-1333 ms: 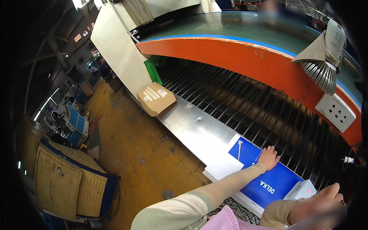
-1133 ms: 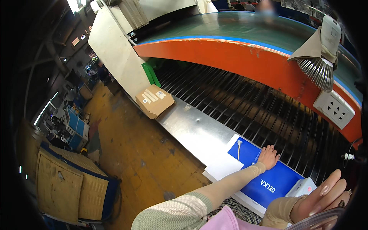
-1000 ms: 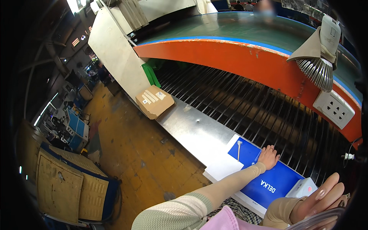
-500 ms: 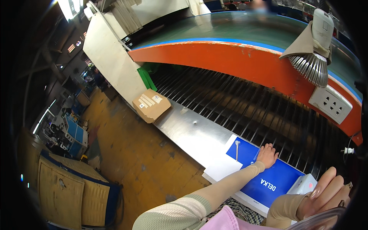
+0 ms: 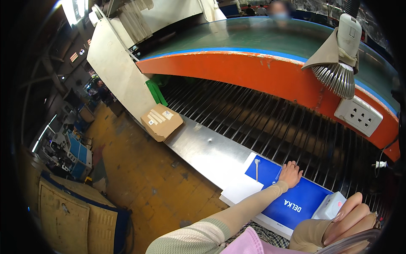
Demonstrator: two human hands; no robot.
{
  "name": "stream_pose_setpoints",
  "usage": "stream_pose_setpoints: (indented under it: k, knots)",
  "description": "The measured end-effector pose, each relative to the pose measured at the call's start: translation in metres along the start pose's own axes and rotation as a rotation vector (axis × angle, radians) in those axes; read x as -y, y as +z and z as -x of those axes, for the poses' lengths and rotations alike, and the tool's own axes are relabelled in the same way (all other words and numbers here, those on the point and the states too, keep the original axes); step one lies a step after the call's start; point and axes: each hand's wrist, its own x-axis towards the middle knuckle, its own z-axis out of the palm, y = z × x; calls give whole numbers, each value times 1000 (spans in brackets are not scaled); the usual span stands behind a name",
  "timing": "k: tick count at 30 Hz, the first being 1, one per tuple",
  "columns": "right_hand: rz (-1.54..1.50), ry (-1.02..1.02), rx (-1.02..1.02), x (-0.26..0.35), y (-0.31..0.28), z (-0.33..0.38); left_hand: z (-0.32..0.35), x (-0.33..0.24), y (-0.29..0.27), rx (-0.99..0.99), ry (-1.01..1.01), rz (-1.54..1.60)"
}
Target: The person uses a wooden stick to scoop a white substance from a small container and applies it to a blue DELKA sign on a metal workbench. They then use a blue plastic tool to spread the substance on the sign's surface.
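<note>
My left hand (image 5: 291, 174) lies flat with its fingers stretched out on a blue printed sheet (image 5: 292, 205), at the sheet's far edge next to the dark rods. At the lower right my right hand (image 5: 350, 222) is raised close to me, its fingers curled closed. Whatever it may hold is hidden behind the fingers. A thin stick with a pale tip (image 5: 257, 168) shows on the sheet's left part, either lying there or printed. White paper (image 5: 240, 191) lies left of the sheet. Beside my right hand is a small white box-shaped thing (image 5: 331, 206) with a pink mark.
A brown cardboard box (image 5: 161, 122) sits at the far left end of the metal ledge (image 5: 207, 146). Beyond the ledge run dark metal rods (image 5: 253, 122) and an orange beam (image 5: 237, 70). A lamp (image 5: 338, 76) hangs above a white socket strip (image 5: 358, 116) at right.
The whole view has shifted slightly, so most things appear a little further left. My left hand stays on the blue sheet and my right hand stays curled.
</note>
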Motion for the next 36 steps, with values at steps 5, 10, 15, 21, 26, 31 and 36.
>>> stream_pose_setpoints:
  k: [5, 10, 15, 21, 26, 31, 36]
  knots:
    - [70, -35, -46, 2, 3, 3, 0, 1, 1, -1, 1, 16]
    - [85, -35, -50, 4, 1, 3, 0, 0, 0, 4, 1, -1]
    - [90, -15, -60, 3, 0, 3, 1, 0, -1, -26, 14, 3]
    - [18, 55, -49, -9, -11, 0, 0, 2, 1, -60, 27, 10]
    - [-101, 109, -23, -12, -14, -3, -2, 3, 3, -76, 37, -3]
    - [68, -43, -326, -10, 13, 8, 0, 5, 5, -81, 41, 5]
    - [-162, -406, -421, -26, 25, 6, -2, 3, 1, -46, 17, 15]
